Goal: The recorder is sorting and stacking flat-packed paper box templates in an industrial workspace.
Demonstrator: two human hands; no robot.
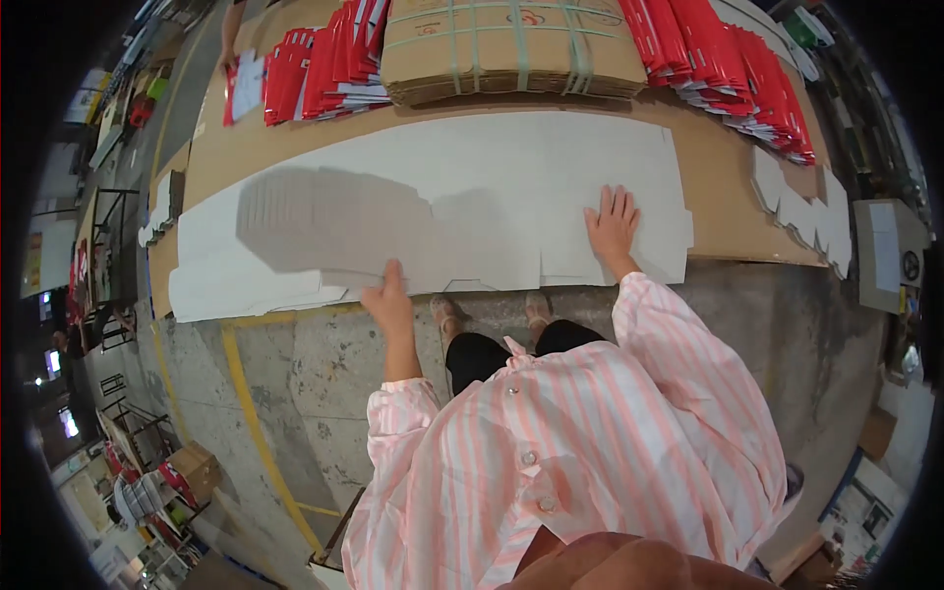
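Observation:
A long white die-cut cardboard sheet point(580, 157), perhaps with others beneath it, lies flat across the table in front of me. Its near edge has notches and flaps, and a dark shadow falls over its left half. My right hand point(614, 231) rests palm down on the right part of it, fingers stretched out. At the near edge, left of the middle, my left hand point(390, 305) reaches onto the sheet with a finger extended and the thumb out. Its other fingers show poorly. Neither hand appears to grip anything.
Brown cardboard point(728, 211) covers the table. At the back stands a strapped bundle of flat brown cartons point(511, 54), flanked by red-and-white folded packages point(339, 59) and more red packages point(733, 74). White cut pieces point(801, 206) lie at the right end. Another person's hand point(228, 61) touches packages far left.

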